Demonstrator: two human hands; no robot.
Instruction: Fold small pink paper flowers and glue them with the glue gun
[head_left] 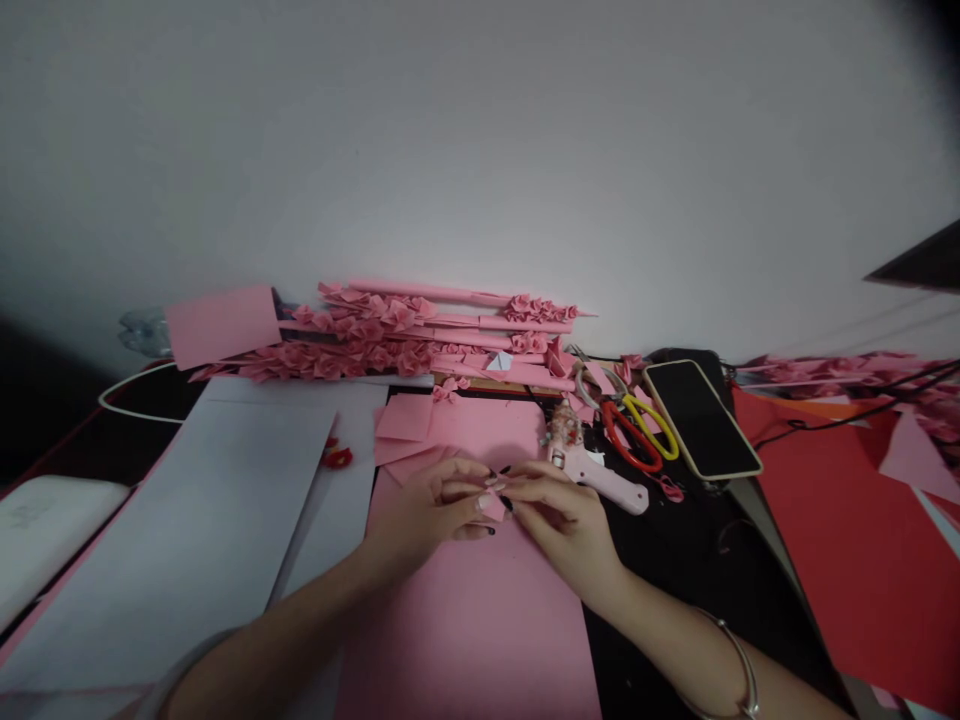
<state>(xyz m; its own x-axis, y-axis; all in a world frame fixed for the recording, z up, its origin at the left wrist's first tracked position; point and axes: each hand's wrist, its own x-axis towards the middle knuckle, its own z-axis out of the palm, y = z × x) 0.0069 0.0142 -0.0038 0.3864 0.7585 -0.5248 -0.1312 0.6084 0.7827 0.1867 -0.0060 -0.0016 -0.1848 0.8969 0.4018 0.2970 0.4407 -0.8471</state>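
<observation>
Between my fingertips is a small piece of folded pink paper (493, 505), held above a large pink sheet (472, 620). My left hand (435, 505) pinches it from the left side. From the right, my right hand (566, 520) pinches its edge, thumb and fingers pressed together. Part of the paper is hidden by the fingers. Several pink paper squares (405, 418) lie just beyond my left hand. A pink glue gun (600, 478) rests on the dark table beyond my right hand.
Scissors with red and yellow handles (634, 435) and a phone (701, 415) lie at the right. Pink paper flower stems (375, 340) are piled along the wall. White sheets (217, 500) cover the left; red sheets (847, 540) the right. A white box-like object (56, 530) sits far left.
</observation>
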